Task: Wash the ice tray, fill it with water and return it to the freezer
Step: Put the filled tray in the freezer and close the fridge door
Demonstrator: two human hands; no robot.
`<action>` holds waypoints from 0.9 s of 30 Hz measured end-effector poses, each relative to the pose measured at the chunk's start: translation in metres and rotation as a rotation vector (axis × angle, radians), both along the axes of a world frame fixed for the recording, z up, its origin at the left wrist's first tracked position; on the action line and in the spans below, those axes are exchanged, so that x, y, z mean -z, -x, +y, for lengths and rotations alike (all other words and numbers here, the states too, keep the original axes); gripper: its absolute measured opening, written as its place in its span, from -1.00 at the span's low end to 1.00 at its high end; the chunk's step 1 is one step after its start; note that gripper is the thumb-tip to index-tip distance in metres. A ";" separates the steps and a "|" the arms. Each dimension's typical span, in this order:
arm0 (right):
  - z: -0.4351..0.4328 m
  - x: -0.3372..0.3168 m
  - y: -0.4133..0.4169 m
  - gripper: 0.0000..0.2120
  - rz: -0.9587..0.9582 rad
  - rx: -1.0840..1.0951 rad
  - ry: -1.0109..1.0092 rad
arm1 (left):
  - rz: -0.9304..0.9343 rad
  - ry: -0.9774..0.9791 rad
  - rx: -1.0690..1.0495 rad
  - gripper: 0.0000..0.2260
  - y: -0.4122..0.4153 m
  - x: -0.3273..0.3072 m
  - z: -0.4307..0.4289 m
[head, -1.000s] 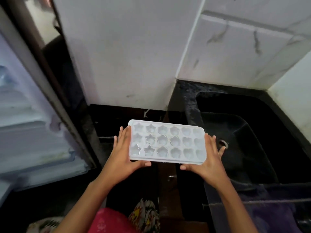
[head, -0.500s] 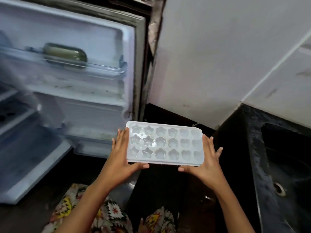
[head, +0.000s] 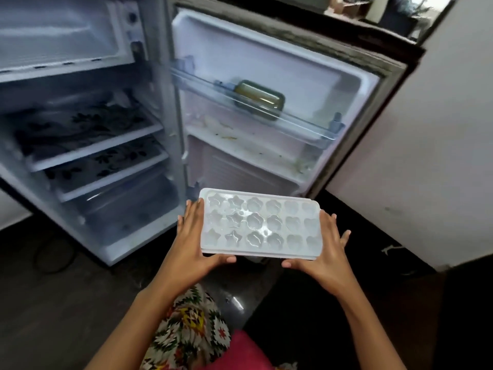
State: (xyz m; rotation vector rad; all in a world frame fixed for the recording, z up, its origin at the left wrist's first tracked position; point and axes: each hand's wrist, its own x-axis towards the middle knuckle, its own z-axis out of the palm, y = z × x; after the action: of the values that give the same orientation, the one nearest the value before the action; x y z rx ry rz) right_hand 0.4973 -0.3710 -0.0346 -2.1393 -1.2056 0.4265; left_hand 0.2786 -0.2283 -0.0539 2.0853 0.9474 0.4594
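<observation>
Dark floor (head: 53, 303) runs under an open fridge (head: 170, 134): freezer compartment (head: 58, 30) at the upper left of the frame, patterned shelves (head: 88, 145) below it, door (head: 266, 76) swung wide at upper centre. Lower centre, the left hand (head: 192, 244) grips the left end of the white ice tray (head: 260, 225), held in the air in front of the door; the right hand (head: 328, 252) grips its right end.

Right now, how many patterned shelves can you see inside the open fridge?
2. The upper patterned shelf sits below the freezer compartment; the lower patterned shelf is directly beneath it, above a clear drawer. Their left ends run out of frame.
</observation>
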 end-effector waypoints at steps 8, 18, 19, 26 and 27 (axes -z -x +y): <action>0.079 -0.007 0.033 0.08 0.009 -0.193 -0.061 | -0.029 0.011 -0.201 0.12 0.051 0.001 0.033; 0.187 -0.004 0.050 0.31 0.026 -0.416 0.053 | -0.029 0.035 -0.440 0.11 0.084 -0.001 0.087; 0.197 -0.003 0.051 0.32 0.027 -0.433 0.055 | -0.029 0.031 -0.462 0.10 0.085 -0.001 0.093; 0.271 -0.011 0.056 0.15 0.119 -0.550 0.042 | -0.031 0.014 -0.586 0.11 0.094 -0.004 0.138; 0.282 -0.010 0.056 0.17 0.124 -0.569 0.041 | -0.032 0.004 -0.605 0.12 0.096 -0.003 0.144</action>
State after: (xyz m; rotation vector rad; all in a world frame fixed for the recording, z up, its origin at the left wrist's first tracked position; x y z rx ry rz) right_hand 0.4409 -0.0893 -0.0244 -1.7432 -1.7354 0.8178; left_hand 0.1827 -0.0847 -0.0508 1.7517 1.5585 0.7896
